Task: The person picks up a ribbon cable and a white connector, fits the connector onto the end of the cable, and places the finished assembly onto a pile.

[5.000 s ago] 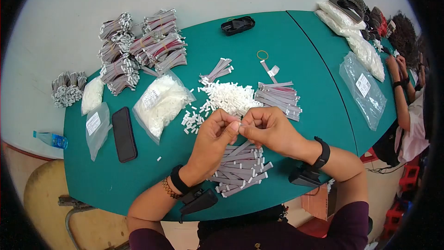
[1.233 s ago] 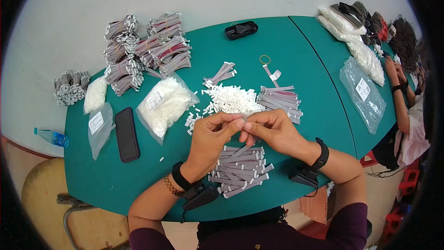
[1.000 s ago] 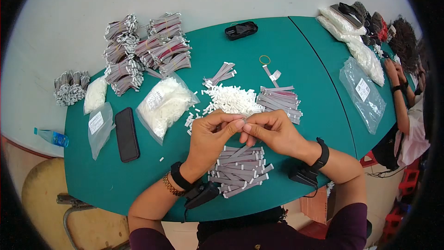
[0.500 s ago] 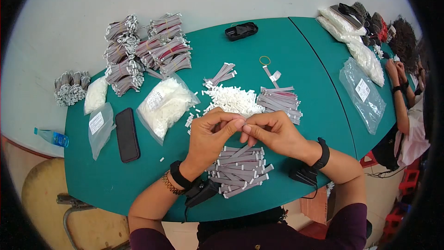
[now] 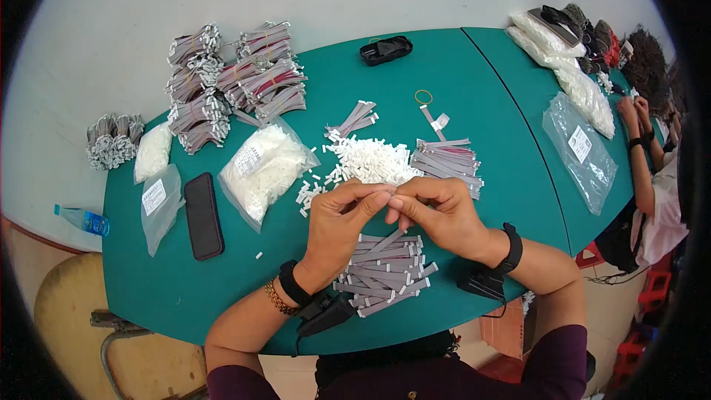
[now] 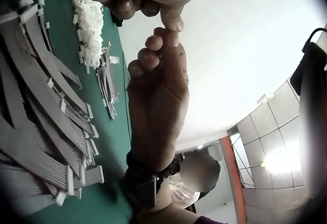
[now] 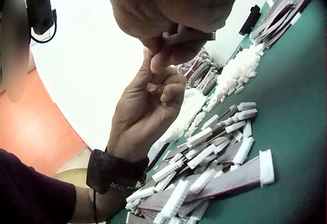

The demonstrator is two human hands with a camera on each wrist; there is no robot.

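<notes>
Both hands meet at the fingertips above the table, in front of the white pile. My right hand [image 5: 444, 211] pinches a short grey ribbon cable [image 7: 191, 35]; its end sticks out between the fingers in the right wrist view. The thumb and forefinger of my left hand [image 5: 337, 218] pinch at the same spot, where fingers mostly hide the small work. Below the hands lies a loose heap of grey ribbon cables with white connectors [image 5: 381, 274]. Just beyond them is a pile of small white connector pieces [image 5: 374, 157], with more ribbon cables [image 5: 448, 163] to its right.
Bundled ribbon cables [image 5: 270, 78] are stacked at the back left. A bag of white pieces [image 5: 263, 167], a phone [image 5: 204, 215] and a flat labelled bag [image 5: 159, 204] lie left. A black case [image 5: 386, 50] and a rubber band [image 5: 423, 96] lie farther back. Another person's hands [image 5: 633, 111] are at right.
The fingertips stay together, with small shifts of the fingers and wrists. Since the earliest frame the head view has shifted slightly. The heap and piles look the same.
</notes>
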